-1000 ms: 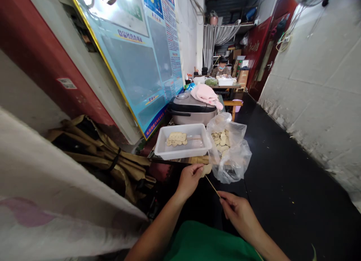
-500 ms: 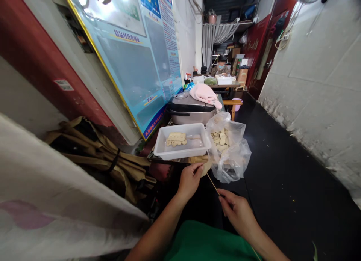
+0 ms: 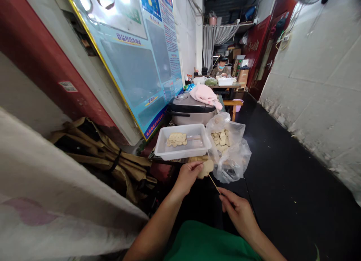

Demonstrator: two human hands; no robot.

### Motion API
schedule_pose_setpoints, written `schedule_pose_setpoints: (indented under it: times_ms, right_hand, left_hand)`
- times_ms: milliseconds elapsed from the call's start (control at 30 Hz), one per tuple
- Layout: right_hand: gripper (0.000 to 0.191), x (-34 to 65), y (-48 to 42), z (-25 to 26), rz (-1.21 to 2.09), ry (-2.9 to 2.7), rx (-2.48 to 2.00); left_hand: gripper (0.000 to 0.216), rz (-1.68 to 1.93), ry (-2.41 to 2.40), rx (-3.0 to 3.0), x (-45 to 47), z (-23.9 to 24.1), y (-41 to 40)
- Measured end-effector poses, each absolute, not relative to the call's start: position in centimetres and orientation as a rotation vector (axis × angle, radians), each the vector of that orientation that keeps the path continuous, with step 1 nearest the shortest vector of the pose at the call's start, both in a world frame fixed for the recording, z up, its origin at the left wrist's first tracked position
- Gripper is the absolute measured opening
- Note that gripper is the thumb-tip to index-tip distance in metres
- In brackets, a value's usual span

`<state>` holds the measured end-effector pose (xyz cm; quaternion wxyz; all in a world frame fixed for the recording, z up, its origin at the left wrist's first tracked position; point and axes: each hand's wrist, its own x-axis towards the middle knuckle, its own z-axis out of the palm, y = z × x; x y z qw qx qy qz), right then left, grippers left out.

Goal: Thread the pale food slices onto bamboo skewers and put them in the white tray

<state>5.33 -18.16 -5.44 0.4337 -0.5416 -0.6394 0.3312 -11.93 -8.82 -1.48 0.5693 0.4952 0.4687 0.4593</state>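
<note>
My left hand [image 3: 184, 180] pinches flat, pale beige round slices [image 3: 207, 167] between thumb and fingers, just in front of the table edge. A thin wooden skewer [image 3: 213, 182] runs from their lower edge to my right hand [image 3: 239, 210], whose fingers are closed round it. How far its tip goes into the slices is hidden. Beyond my left hand, a white plastic tray [image 3: 183, 154] holds skewered rows of similar slices [image 3: 177, 138] at its left side. An open clear plastic bag [image 3: 234, 165] beside the tray contains many loose slices [image 3: 221, 138].
Behind the tray stands a grey rice cooker [image 3: 191, 116] with a pink cloth [image 3: 204, 94] on its lid. A person [image 3: 220, 70] sits at a farther table. Folded brown canvas [image 3: 104, 159] and a pale curtain [image 3: 56, 201] are on the left, a wall [image 3: 316, 65] on the right.
The slices in my left hand have turned so that more of their flat face shows. My right hand still grips the skewer. The person at the far table has raised their head.
</note>
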Motion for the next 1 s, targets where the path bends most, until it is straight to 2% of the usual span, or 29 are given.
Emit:
schedule_pose_setpoints:
  times_ms: [200, 667, 1000]
  right_hand:
    - [0.031, 5.5, -18.0, -6.7, 0.778, -1.548, -1.309]
    - [0.037, 5.5, -18.5, -7.3, 0.780, -1.565, -1.253]
    - [0.036, 5.5, -18.3, -8.2, 0.839, -1.438, -1.261]
  left_hand:
    - [0.039, 1.003, 1.003, 1.065, -12.1, -0.6, -8.9]
    - [0.028, 1.018, 1.097, 1.122, -11.6, -0.3, -8.9]
    - [0.032, 0.979, 0.992, 1.067, -11.6, -0.9, -9.0]
